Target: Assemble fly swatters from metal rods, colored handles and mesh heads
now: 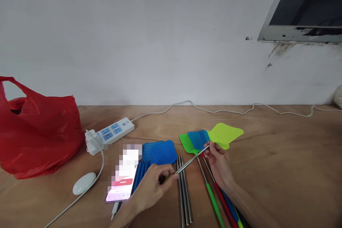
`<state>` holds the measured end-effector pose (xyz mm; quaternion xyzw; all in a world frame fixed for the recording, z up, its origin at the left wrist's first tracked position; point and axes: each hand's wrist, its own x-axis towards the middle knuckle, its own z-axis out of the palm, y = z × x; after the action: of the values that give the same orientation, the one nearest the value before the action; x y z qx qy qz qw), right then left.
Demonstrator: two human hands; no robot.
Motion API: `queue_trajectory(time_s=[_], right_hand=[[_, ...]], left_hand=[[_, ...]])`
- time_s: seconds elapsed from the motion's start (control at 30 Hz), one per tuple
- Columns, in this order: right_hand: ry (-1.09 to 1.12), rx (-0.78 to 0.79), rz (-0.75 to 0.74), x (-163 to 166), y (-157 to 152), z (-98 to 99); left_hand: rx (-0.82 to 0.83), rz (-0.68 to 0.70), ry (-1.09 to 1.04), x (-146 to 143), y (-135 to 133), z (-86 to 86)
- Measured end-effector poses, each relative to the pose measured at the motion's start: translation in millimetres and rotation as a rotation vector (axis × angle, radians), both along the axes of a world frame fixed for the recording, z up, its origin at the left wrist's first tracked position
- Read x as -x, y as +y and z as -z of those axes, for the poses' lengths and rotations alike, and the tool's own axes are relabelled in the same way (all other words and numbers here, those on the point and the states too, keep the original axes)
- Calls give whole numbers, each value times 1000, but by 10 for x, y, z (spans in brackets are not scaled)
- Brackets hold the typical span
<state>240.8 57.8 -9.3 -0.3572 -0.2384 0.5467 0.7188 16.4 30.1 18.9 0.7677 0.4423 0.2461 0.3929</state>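
A thin silver metal rod slants up to the right between my two hands. My left hand is closed round its lower end, and my right hand pinches the upper end. Several similar metal rods lie side by side on the table below. Behind my right hand are fly swatters with a green head, a blue head and a yellow-green head. Their green handle and red handle point towards me. Loose blue swatter heads and blue handles lie beyond my left hand, which partly hides the handles.
A lit phone lies left of the blue handles, partly pixelated. Further left are a white power strip, a white oval object on the wooden table, and a red plastic bag. A white cable runs along the wall.
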Motion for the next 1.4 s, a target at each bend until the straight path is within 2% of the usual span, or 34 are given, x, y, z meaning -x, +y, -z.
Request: queue_trajectory(time_s=[0.23,0.43,0.53,0.67,0.77,0.87,1.0,1.13,1.23,1.4], right_hand=[[-28,-7,1,10,15,-64],[-128,44,-149,300,-203,-151],[-159,62,-206,335,-267,-203],[-90,151,-191,211,-307,-263],[-90,244,-209,115,-341,-275],[-205,305,-221,98,-384,-235],[-247,223,-84,172,-464,-108],[-243,198,-161,199,-517,-26],[-200,214,-164,177,-526,-59],[-199,205,-187,189,-545,-166]], left_hand=[[-29,-15,23,44,54,0],[-47,-15,31,-73,2,-20],[-55,-20,76,-39,-94,-47],[-55,9,139,128,-304,-82],[0,-45,202,224,-464,-68],[30,-101,241,229,-565,-34],[-23,-174,253,147,-595,-30],[-68,-177,290,85,-563,-74],[-77,-182,247,44,-545,-60],[-86,-163,119,-38,-573,116]])
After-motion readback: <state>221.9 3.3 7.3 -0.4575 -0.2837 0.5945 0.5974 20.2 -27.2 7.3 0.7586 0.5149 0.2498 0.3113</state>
